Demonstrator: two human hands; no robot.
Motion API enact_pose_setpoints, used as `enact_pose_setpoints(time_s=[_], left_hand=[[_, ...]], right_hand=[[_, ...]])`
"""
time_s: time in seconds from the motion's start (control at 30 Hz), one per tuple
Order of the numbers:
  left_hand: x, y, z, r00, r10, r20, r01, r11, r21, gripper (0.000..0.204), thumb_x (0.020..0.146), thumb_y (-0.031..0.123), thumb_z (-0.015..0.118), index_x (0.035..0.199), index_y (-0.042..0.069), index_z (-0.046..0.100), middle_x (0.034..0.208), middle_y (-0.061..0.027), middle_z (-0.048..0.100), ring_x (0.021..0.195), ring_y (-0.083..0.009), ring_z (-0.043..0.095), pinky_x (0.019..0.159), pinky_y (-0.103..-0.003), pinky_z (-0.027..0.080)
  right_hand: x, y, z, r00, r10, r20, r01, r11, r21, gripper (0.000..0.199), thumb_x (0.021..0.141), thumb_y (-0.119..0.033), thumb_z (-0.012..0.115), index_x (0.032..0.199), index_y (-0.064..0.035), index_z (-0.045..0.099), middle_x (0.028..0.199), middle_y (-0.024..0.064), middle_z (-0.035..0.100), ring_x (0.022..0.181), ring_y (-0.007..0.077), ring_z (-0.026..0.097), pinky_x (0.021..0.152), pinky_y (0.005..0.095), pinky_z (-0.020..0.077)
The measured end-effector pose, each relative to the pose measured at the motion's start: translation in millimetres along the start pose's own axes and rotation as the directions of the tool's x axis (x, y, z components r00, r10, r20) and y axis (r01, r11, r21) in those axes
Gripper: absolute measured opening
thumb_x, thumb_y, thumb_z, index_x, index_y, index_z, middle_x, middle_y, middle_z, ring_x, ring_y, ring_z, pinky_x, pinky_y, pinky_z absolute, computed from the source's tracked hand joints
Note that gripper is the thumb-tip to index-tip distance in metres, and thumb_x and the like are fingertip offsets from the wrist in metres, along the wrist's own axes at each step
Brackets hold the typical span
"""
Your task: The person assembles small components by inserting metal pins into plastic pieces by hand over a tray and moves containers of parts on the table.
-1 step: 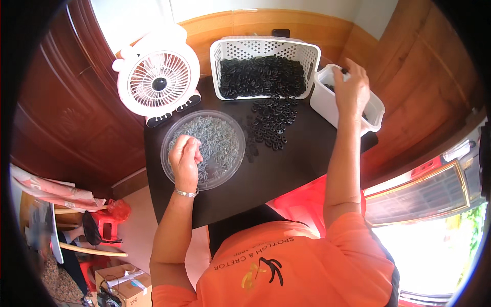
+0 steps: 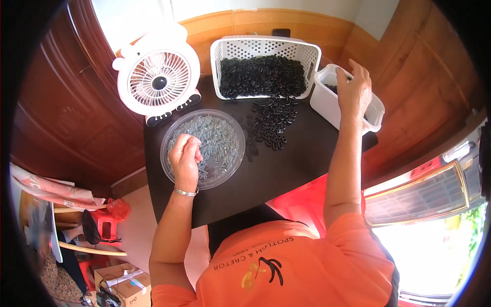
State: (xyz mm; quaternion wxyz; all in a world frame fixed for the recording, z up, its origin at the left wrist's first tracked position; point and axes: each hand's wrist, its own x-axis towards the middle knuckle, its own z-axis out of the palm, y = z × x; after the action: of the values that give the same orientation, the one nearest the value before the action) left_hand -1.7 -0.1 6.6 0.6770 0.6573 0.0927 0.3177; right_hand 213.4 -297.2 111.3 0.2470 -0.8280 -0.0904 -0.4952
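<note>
My left hand (image 2: 185, 158) is closed over a clear round tub (image 2: 241, 153), its fingers curled inward; whether something small sits in them is hidden. Many small, thin grey-clear pieces (image 2: 215, 135) lie in the tub. Thumb and fingers apart, my right hand (image 2: 354, 92) hovers over a long white plastic box (image 2: 327, 108) with nothing seen between them. Some dark pieces (image 2: 332, 88) show inside that box, partly covered by the hand. Small black oval pieces with holes (image 2: 271, 125) are spread on the table in front of a white perforated basket (image 2: 261, 49), which holds a heap of the same.
A white animal-shaped fan (image 2: 159, 83) stands at the back left of the dark table (image 2: 286, 163). Wooden panelling closes in behind and on the right. A red plastic seat (image 2: 307, 202) is by the near edge. On the floor at left are a red stool (image 2: 108, 225) and a cardboard box (image 2: 134, 289).
My right hand has let go of a dark piece it pinched above the white box. Its fingers have spread and it has shifted slightly right. The left hand has stayed in place.
</note>
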Motion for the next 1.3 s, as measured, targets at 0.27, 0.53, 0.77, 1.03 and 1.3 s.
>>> enact_pose_setpoints(time_s=[0.27, 0.53, 0.77, 1.03, 1.3], left_hand=[[1.8, -1.5, -3.3, 1.000, -0.005, 0.011, 0.005, 1.000, 0.005, 0.020, 0.091, 0.015, 0.051, 0.075, 0.003, 0.055, 0.062, 0.0015, 0.048, 0.050, -0.0038, 0.043, 0.045, -0.019, 0.034], [2.1, -2.4, -4.2, 0.999, 0.021, 0.046, -0.022, 0.999, 0.034, 0.019, 0.090, 0.014, 0.052, 0.076, 0.002, 0.056, 0.066, 0.0004, 0.051, 0.051, -0.0031, 0.044, 0.046, -0.019, 0.036], [1.3, 1.5, -1.4, 0.999, 0.007, 0.034, -0.007, 1.000, 0.009, 0.018, 0.089, 0.013, 0.052, 0.075, 0.002, 0.055, 0.066, 0.0004, 0.051, 0.052, -0.0034, 0.044, 0.046, -0.019, 0.036], [1.5, 0.9, 0.4, 0.999, 0.019, 0.036, -0.019, 1.000, 0.014, 0.017, 0.088, 0.013, 0.053, 0.075, 0.002, 0.055, 0.066, 0.0006, 0.051, 0.052, -0.0035, 0.043, 0.047, -0.019, 0.037], [1.0, 0.7, 0.8, 0.999, 0.014, 0.043, -0.015, 0.999, 0.036, 0.017, 0.087, 0.011, 0.053, 0.074, 0.002, 0.054, 0.066, 0.0003, 0.051, 0.051, -0.0037, 0.043, 0.046, -0.020, 0.037]], right_hand=[[-33.0, 15.3, 8.2, 0.843, 0.100, 0.529, 0.013, 0.978, -0.206, 0.031, 0.078, -0.028, 0.062, 0.102, -0.0073, 0.064, 0.095, 0.0145, 0.065, 0.090, 0.0336, 0.062, 0.080, 0.0429, 0.0478], [-39.2, 14.5, 23.7, 0.870, 0.052, 0.491, 0.074, 0.970, -0.234, 0.025, 0.080, -0.026, 0.060, 0.100, -0.0108, 0.065, 0.091, 0.0147, 0.066, 0.087, 0.0331, 0.063, 0.077, 0.0428, 0.0490], [-41.4, 7.6, 23.5, 0.879, 0.039, 0.476, 0.095, 0.963, -0.254, 0.024, 0.081, -0.026, 0.060, 0.099, -0.0118, 0.065, 0.087, 0.0157, 0.066, 0.084, 0.0331, 0.064, 0.075, 0.0427, 0.0497], [-41.0, 16.9, 20.9, 0.881, -0.032, 0.471, 0.140, 0.970, -0.196, 0.024, 0.080, -0.025, 0.060, 0.099, -0.0119, 0.065, 0.088, 0.0149, 0.066, 0.084, 0.0333, 0.063, 0.075, 0.0424, 0.0497], [-37.9, 28.0, 16.1, 0.880, -0.090, 0.466, 0.160, 0.980, -0.114, 0.024, 0.078, -0.026, 0.062, 0.098, -0.0127, 0.066, 0.089, 0.0149, 0.066, 0.084, 0.0334, 0.063, 0.075, 0.0433, 0.0493]])
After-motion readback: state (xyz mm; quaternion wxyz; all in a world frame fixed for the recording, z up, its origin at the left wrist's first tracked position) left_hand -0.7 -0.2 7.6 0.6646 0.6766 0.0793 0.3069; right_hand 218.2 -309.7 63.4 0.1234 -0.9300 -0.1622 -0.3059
